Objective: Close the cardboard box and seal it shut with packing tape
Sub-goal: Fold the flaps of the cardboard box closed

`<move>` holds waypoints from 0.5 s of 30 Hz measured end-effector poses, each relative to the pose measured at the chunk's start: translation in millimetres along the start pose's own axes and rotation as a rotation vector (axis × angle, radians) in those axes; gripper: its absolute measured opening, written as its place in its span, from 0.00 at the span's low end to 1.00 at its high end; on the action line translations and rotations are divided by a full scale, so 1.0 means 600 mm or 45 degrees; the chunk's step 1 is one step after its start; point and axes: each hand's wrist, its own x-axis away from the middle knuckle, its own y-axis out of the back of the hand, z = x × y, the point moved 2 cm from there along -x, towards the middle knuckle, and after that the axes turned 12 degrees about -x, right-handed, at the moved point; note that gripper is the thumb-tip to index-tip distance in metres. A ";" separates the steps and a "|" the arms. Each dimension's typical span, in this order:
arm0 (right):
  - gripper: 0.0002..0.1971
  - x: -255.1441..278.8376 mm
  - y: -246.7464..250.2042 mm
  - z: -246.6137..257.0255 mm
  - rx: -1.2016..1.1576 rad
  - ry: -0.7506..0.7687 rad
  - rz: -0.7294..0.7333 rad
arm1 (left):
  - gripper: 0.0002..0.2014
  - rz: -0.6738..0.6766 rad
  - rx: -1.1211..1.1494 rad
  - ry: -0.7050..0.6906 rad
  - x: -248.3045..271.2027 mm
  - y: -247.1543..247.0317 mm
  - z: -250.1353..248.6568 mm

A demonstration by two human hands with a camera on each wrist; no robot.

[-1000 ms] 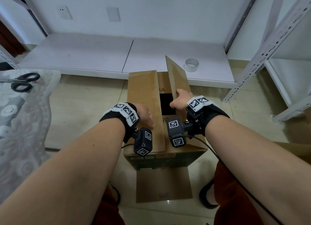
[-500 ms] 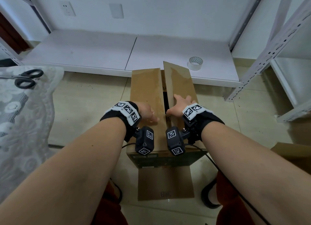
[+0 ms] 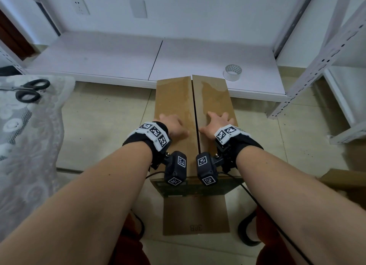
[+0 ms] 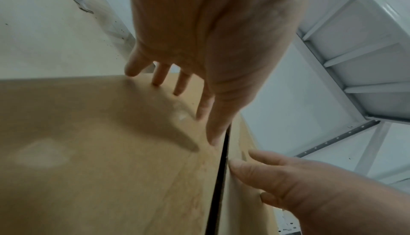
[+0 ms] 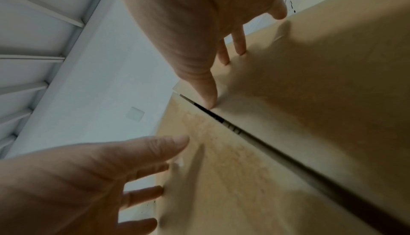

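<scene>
The right flap (image 3: 213, 98), upright a second ago, now lies flat beside the left flap (image 3: 173, 100), with only a thin dark seam between them. The right hand (image 3: 214, 122) has let go of the flap's edge and presses on it with spread fingers (image 5: 238, 45).

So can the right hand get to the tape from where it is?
Probably yes. The tape sits on the white platform just past the box's far right corner, with nothing between it and the right hand. That hand lies flat on the right flap, holding nothing.
</scene>
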 end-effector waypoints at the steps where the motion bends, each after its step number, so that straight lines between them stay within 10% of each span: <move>1: 0.35 -0.003 0.000 -0.002 -0.030 -0.013 -0.021 | 0.33 -0.065 0.087 0.066 -0.003 -0.003 0.003; 11: 0.70 -0.033 0.002 -0.044 -0.383 -0.443 -0.049 | 0.75 -0.115 0.685 0.359 -0.052 -0.037 0.027; 15: 0.68 -0.039 0.000 -0.044 -0.331 -0.418 -0.100 | 0.68 -0.164 0.864 0.463 -0.045 -0.042 0.022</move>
